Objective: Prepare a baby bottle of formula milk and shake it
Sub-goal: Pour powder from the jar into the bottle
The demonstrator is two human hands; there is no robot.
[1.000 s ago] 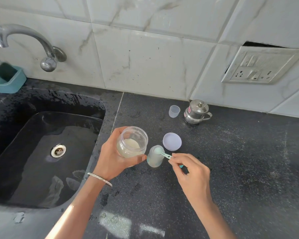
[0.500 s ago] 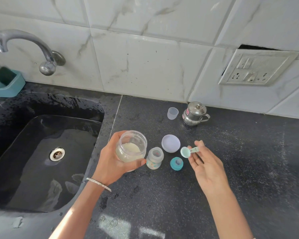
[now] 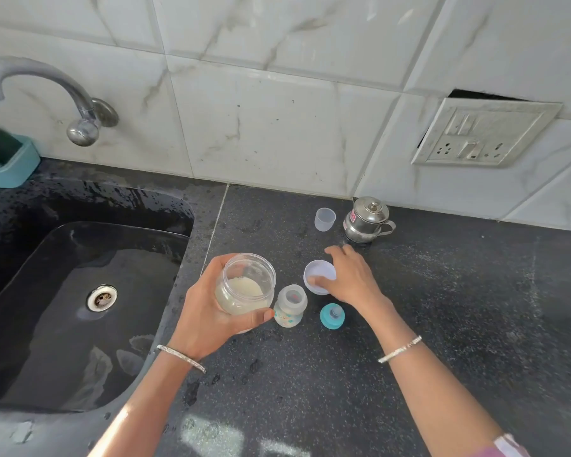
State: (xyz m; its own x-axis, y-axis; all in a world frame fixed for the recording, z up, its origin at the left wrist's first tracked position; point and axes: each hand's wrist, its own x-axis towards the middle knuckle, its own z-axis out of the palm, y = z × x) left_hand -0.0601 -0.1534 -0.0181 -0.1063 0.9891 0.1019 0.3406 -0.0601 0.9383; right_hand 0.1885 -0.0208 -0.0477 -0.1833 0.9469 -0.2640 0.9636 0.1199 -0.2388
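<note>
Left hand (image 3: 208, 311) grip wraps the open powder jar (image 3: 246, 285): light, rigid, smooth plastic. Right hand (image 3: 351, 278) fingers pinch the jar lid (image 3: 320, 277) by its rim. Bottle (image 3: 290, 306) probably tips easily.

Marble-tiled wall (image 3: 277, 133), black countertop (image 3: 459, 308)

The right hand (image 3: 350, 278) hides the lid's (image 3: 320, 277) far edge (spoon unseen).
</note>
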